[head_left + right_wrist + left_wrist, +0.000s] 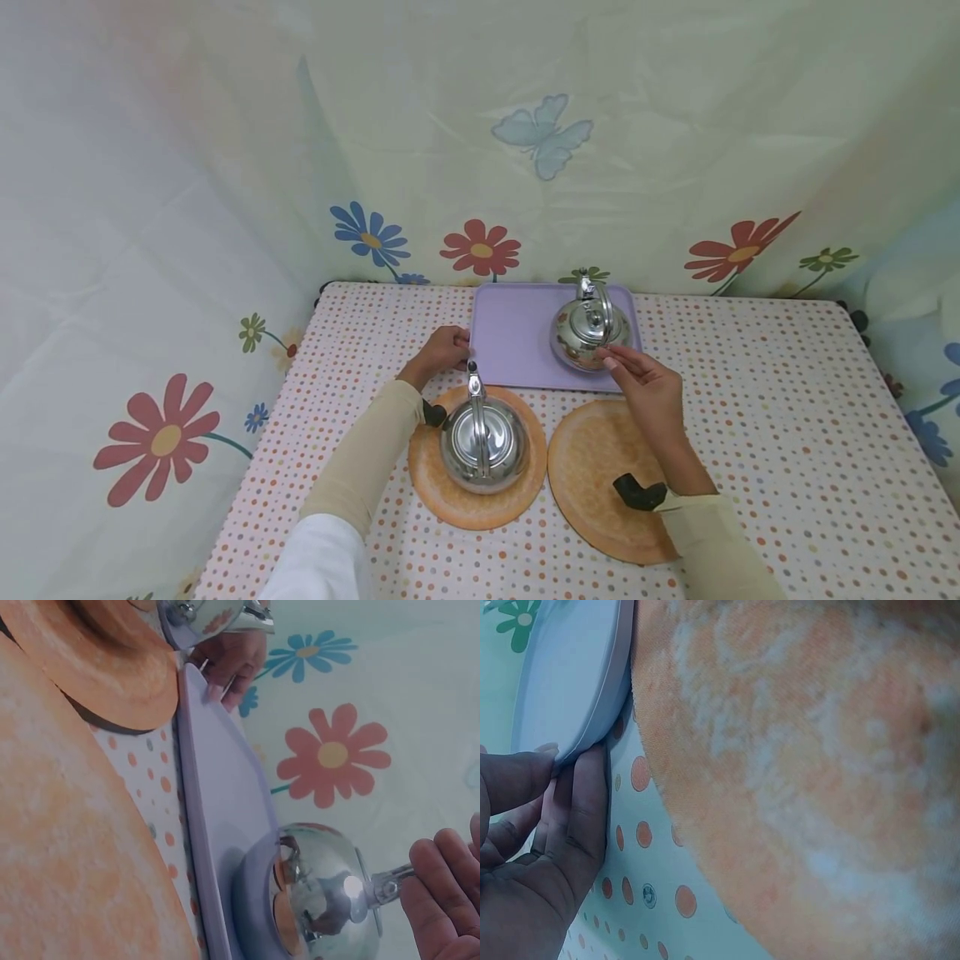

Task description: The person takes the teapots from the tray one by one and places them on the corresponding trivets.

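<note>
My left hand point(444, 350) is at the left edge of a pale purple tray point(513, 333). In the left wrist view the thumb lies on the tray's rim and the fingers point(589, 802) go under it. On the tray's right side sits a shiny steel kettle point(577, 337) with an arched metal handle. My right hand point(651, 387) pinches the near lower end of that handle between thumb and forefinger; the other fingers point(435, 900) hide the grip in the right wrist view. A second steel kettle point(487, 446) stands upright close to my left wrist.
Under the second kettle lies a round orange-brown mat point(435, 500). A matching round mat point(592, 475) lies below my right forearm. The dotted tablecloth point(795, 417) spreads around them, and a flowered curtain point(637, 183) hangs behind the table.
</note>
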### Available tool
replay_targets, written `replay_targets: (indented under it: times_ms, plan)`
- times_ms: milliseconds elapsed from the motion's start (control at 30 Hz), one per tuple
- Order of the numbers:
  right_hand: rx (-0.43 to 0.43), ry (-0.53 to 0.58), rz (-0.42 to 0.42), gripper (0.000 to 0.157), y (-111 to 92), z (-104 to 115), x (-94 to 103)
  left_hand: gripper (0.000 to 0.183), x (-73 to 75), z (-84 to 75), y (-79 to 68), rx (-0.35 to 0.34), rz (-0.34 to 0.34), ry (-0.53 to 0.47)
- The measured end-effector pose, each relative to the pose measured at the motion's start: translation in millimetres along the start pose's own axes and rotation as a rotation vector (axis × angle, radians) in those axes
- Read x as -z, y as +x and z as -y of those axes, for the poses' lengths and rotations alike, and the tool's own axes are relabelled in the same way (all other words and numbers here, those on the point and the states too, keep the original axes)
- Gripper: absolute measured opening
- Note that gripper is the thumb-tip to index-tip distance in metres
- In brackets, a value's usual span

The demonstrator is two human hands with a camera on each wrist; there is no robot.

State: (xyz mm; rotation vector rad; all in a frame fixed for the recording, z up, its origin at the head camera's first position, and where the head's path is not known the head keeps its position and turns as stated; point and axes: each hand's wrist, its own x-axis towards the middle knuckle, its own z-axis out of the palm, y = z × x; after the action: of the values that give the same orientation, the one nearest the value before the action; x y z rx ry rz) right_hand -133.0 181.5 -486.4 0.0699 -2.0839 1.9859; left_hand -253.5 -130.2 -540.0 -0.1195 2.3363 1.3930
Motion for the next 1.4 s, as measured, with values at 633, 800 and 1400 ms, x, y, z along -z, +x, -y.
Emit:
replay_targets:
  times_ms: [633, 800, 1400]
  plan:
    - [-0.037, -0.031, -0.125, 0.041, 16, -7, 12.9, 0.032, 0.9, 5.4, 4.2, -0.004, -0.009, 0.026]
    - [-0.078, -0.059, -0.105, 0.043, 20, -7, 12.1, 0.034, 1.3, 5.2, 3.9, -0.001, -0.006, 0.013]
    - [-0.072, -0.066, -0.003, 0.047, 46, -14, -4.8, 0.033, 2.2, 1.8, 2.5, 0.0, 0.032, -0.017]
